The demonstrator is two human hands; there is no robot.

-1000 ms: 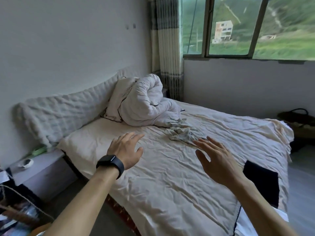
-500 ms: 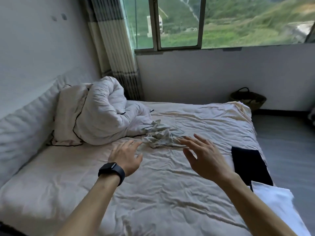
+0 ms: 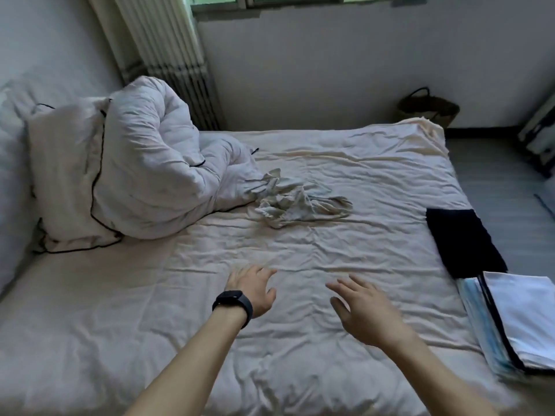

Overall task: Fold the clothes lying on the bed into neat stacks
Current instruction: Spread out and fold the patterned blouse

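Note:
A crumpled pale garment (image 3: 295, 202) lies in a heap on the cream bed sheet (image 3: 330, 250), just right of the bunched duvet. My left hand (image 3: 252, 288), with a black watch on its wrist, hovers open over the sheet a good way in front of the garment. My right hand (image 3: 365, 310) is open too, fingers spread, to the right of the left one and holding nothing. A folded black garment (image 3: 464, 240) lies flat near the bed's right edge. A stack of folded white and light-blue clothes (image 3: 516, 319) sits just in front of it.
A bunched white duvet (image 3: 144, 175) and a pillow with black piping (image 3: 66, 172) fill the bed's far left. A padded headboard (image 3: 12, 163) runs along the left wall. A dark woven basket (image 3: 429, 108) stands on the floor beyond the bed, beneath the window, near a striped curtain (image 3: 168, 49).
The view has swung right and tilted down, so the window has nearly left the frame. Both hands now sit lower and farther from the crumpled garment, still open and empty.

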